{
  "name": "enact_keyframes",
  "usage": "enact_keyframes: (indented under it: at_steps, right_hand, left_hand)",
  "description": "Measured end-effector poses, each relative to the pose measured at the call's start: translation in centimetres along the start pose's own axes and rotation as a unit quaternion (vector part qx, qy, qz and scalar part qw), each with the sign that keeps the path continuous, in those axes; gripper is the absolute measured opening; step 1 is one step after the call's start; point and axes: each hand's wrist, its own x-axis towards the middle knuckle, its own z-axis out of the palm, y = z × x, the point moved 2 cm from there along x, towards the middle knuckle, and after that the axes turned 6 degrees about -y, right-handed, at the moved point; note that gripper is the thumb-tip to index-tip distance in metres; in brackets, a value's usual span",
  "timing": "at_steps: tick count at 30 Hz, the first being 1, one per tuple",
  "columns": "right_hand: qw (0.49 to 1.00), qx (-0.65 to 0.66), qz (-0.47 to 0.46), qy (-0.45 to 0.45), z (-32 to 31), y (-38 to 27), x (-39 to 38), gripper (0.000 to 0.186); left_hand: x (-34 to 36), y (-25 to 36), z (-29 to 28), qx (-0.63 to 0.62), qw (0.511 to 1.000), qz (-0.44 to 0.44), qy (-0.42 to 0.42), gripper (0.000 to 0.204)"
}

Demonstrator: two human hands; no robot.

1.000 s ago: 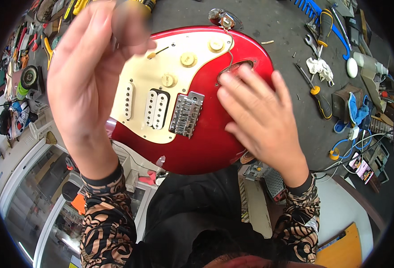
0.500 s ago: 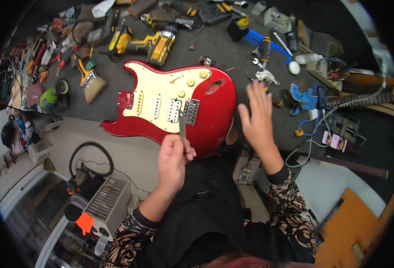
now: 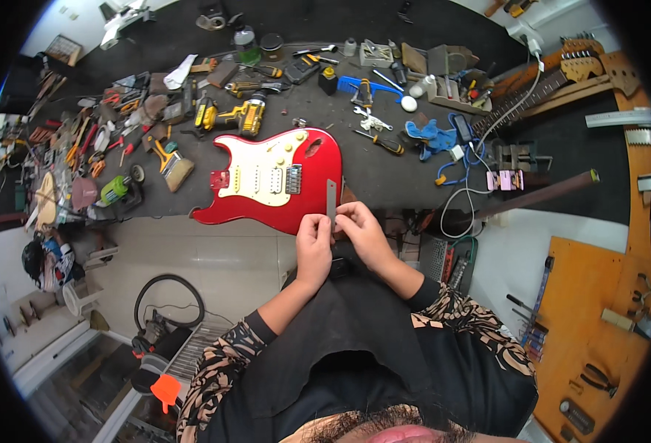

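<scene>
Left hand (image 3: 314, 245) and right hand (image 3: 364, 232) hold a grey strip (image 3: 331, 197).

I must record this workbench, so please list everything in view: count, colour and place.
workbench: one, dark, centre
guitar body: one, red and cream, workbench edge
metal strip: one, grey, guitar body's lower right
drill: one, yellow and black, beyond guitar body
brush: one, orange handle, left
grinder: one, green, left
cloth: one, blue, right
small tools: many, mixed colours, left end, uncountable
left hand: one, bare, holding metal strip
right hand: one, bare, at metal strip
</scene>
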Motion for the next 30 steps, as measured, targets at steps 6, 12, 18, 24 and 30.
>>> enact_keyframes:
  at_steps: [6, 12, 18, 24, 30]
  right_hand:
    - [0.997, 0.001, 0.076, -0.013, -4.5, 0.2, 2.3, 0.016]
    - [0.977, -0.185, 0.046, -0.099, -8.9, -3.0, 4.9, 0.018]
    - [0.935, -0.157, 0.079, -0.308, -6.1, -5.1, 10.4, 0.019]
    - [0.836, -0.473, -0.214, -0.178, -6.6, -3.3, 30.7, 0.039]
    - [0.763, -0.557, -0.150, -0.293, -5.3, -2.6, 37.7, 0.038]
  left_hand:
    - [1.0, -1.1, 1.3, 0.048, 0.996, -0.047, -0.063, 0.020]
    - [3.8, 0.1, 3.4, -0.012, 0.991, -0.108, -0.074, 0.022]
    - [6.2, 1.2, 1.9, -0.087, 0.995, -0.004, 0.051, 0.011]
    - [8.0, 4.5, -3.9, -0.206, 0.976, -0.020, 0.061, 0.018]
    - [12.8, 4.5, -8.5, -0.250, 0.966, -0.046, 0.036, 0.012]
